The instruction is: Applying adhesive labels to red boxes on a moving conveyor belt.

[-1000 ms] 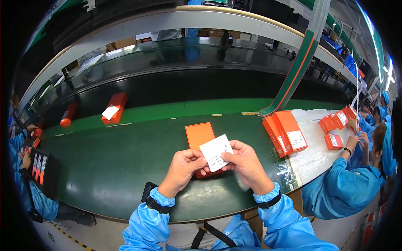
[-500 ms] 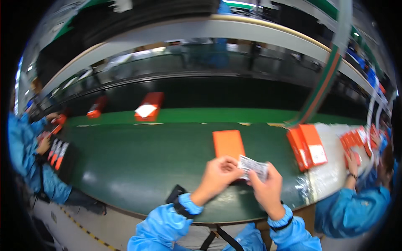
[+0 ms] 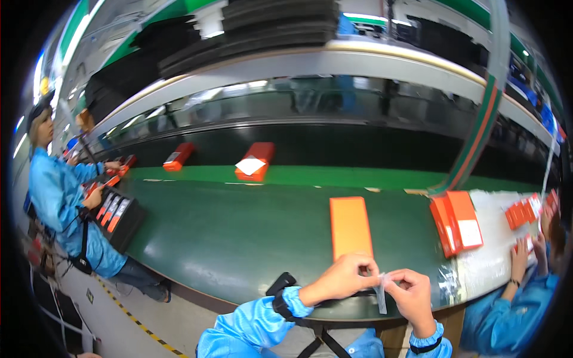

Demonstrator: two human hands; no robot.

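Note:
My left hand [image 3: 348, 277] and my right hand [image 3: 413, 295] meet above the near edge of the green work table. Between their pinched fingertips is a thin printed label sheet [image 3: 382, 303], seen nearly edge-on and hanging down. Its printed face is turned out of sight. Just beyond my left hand lies a plain orange box [image 3: 350, 225], its near end hidden behind my fingers.
Two orange boxes [image 3: 456, 224] with white labels stand to the right. Farther off, another orange box [image 3: 255, 161] with a white paper sits on the belt [image 3: 334, 149]. Co-workers in blue stand at left beside a black tray [image 3: 128, 230] and at right among small orange boxes.
My hands have drawn nearer to me and slightly right. The label sheet has turned from face-up to nearly edge-on. The view has shifted left, showing more of the co-worker there.

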